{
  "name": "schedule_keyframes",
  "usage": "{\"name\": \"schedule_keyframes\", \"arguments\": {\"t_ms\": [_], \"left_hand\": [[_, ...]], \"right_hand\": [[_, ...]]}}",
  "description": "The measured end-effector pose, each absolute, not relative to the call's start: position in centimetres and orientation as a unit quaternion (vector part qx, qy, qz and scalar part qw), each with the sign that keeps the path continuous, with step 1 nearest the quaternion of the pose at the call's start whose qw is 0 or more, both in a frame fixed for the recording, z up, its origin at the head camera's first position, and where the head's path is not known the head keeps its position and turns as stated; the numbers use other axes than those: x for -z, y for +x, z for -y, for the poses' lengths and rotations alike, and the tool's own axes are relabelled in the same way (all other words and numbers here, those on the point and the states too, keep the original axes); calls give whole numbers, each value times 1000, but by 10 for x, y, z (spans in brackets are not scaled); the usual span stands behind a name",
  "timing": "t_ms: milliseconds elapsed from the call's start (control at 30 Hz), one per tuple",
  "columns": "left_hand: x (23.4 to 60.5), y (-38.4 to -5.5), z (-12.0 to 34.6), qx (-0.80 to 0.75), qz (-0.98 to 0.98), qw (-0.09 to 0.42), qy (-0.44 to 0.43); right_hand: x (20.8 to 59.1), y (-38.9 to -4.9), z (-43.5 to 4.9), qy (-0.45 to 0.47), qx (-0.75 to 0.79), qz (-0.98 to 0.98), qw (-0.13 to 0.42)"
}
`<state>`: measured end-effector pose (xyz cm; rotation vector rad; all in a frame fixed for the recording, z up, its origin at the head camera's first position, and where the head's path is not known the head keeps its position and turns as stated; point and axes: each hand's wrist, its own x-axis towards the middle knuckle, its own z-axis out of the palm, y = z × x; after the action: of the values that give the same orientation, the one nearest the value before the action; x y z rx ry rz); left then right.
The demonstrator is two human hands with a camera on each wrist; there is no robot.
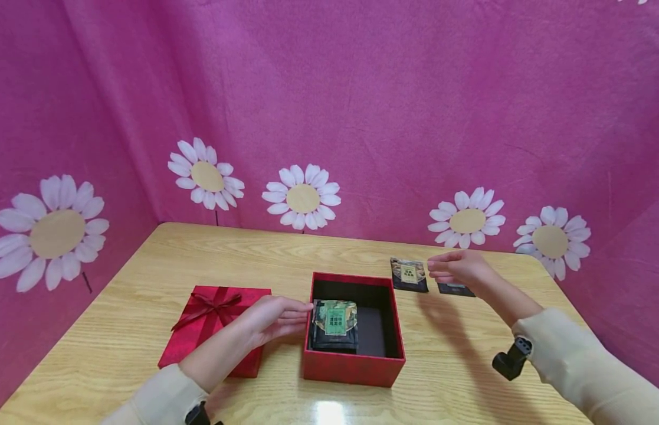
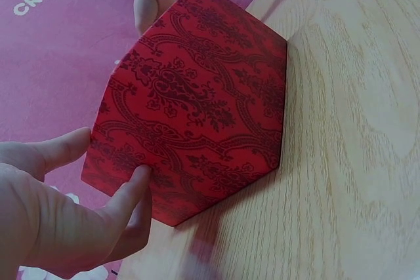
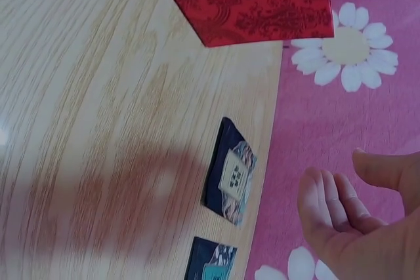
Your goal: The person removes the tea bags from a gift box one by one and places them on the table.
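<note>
A red patterned gift box (image 1: 356,369) stands uncovered on the table, a dark sachet with a green label (image 1: 335,326) lying in its left half. My left hand (image 1: 273,321) touches the box's left wall with straight fingers; in the left wrist view the fingertips (image 2: 141,174) rest against that wall. Above the table to the right of the box, my right hand (image 1: 459,267) holds nothing, its fingers loosely bent. Close by lies a dark sachet with a cream label (image 1: 409,274). Another sachet (image 1: 456,289) is partly hidden beneath the right hand in the head view.
The red lid (image 1: 202,330) with its ribbon bow (image 1: 215,308) lies left of the box, partly covered by the left forearm. A pink cloth (image 1: 361,118) with daisies hangs behind the wooden table (image 1: 244,248). Each wrist wears a small black camera.
</note>
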<state>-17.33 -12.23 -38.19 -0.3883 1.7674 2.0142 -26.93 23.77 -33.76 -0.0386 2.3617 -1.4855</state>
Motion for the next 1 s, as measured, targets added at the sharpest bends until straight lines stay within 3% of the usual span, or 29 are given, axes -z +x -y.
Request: {"name": "schedule_keyframes", "arguments": {"t_ms": [1000], "left_hand": [[384,-174,121,-732,-633,213,-134]], "right_hand": [[327,-249,-189,-82,552,-801,215]]}}
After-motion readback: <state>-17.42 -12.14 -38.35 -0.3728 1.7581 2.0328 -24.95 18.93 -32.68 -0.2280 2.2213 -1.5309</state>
